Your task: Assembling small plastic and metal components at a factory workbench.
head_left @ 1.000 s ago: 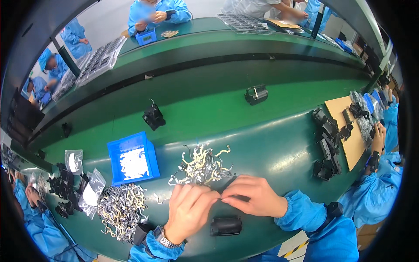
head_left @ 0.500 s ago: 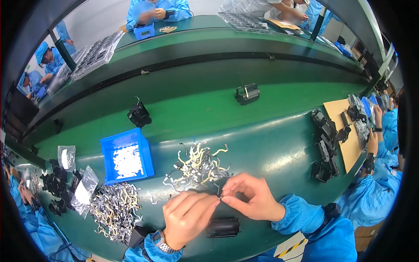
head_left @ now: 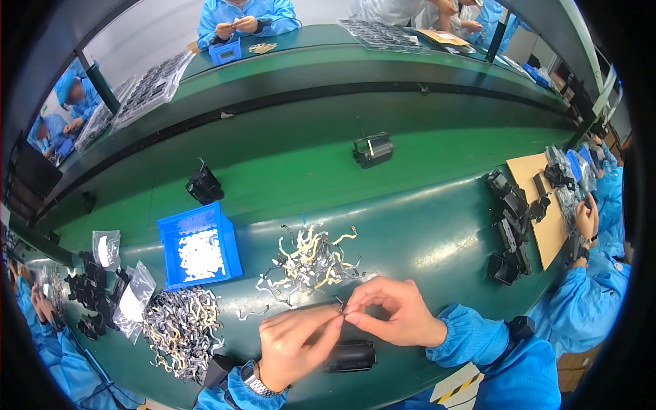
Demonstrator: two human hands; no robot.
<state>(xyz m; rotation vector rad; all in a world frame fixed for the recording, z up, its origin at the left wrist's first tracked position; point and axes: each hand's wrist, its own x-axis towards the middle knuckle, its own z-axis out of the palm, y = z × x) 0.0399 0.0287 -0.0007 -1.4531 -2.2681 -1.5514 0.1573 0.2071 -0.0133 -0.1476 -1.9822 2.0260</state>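
Observation:
My left hand [head_left: 297,347] and my right hand [head_left: 393,311] meet at the fingertips, both closed in a pinch on a short dark cable [head_left: 339,301]. One end of it sticks up from between the fingers. Just beyond lies a loose pile of short cables [head_left: 311,258], black and yellowish with small connectors. A black plastic housing [head_left: 350,357] rests on the table below my hands, partly covered by the left one. Past my left wrist, a denser heap of cables [head_left: 179,328] spreads out.
A blue bin [head_left: 233,249] of small white parts stands at left, by clear bags [head_left: 135,294] and black parts [head_left: 85,290]. On the green belt sit two black housings [head_left: 203,184] [head_left: 374,149]. More housings [head_left: 509,225] lie right, beside cardboard [head_left: 540,239]. Co-workers sit around.
Both housings on the green belt have shifted left. My left fingers have changed their bend around the cable, while my right hand stays almost in place.

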